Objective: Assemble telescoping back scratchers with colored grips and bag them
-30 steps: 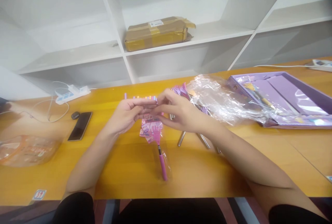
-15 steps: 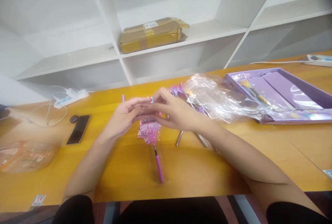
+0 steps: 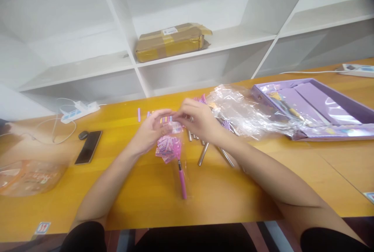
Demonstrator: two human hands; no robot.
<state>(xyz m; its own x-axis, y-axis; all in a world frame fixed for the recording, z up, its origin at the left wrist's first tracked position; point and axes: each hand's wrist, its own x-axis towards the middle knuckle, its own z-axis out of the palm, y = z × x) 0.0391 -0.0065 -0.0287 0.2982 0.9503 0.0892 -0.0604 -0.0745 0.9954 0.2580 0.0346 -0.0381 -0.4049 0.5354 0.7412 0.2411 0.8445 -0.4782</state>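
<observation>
The pink hand-shaped wand point(image 3: 175, 154) lies in its clear sleeve on the counter point(image 3: 146, 189) right in front of me, its handle pointing toward six o'clock and its splayed pink head tucked under my fingers. My left hand point(image 3: 152, 133) is curled narrowly around the top of the wrapper, and my right hand point(image 3: 197, 121) meets it from three o'clock, fingertips pinched on the sleeve's upper edge; the blur keeps me from telling exactly how much plastic each one holds. I judge that I am working the wrapper's mouth open. The next move would call for a firm pinch on both sides and a gentle pull apart, so the thin plastic gives without bending the head. At about two o'clock sit several metal rods point(image 3: 204, 152), a heap of crumpled cellophane point(image 3: 248, 111), and beyond it a purple box point(image 3: 321, 108). Small coloured strips point(image 3: 139, 114) lie at twelve o'clock, a phone point(image 3: 88, 147) at nine.
</observation>
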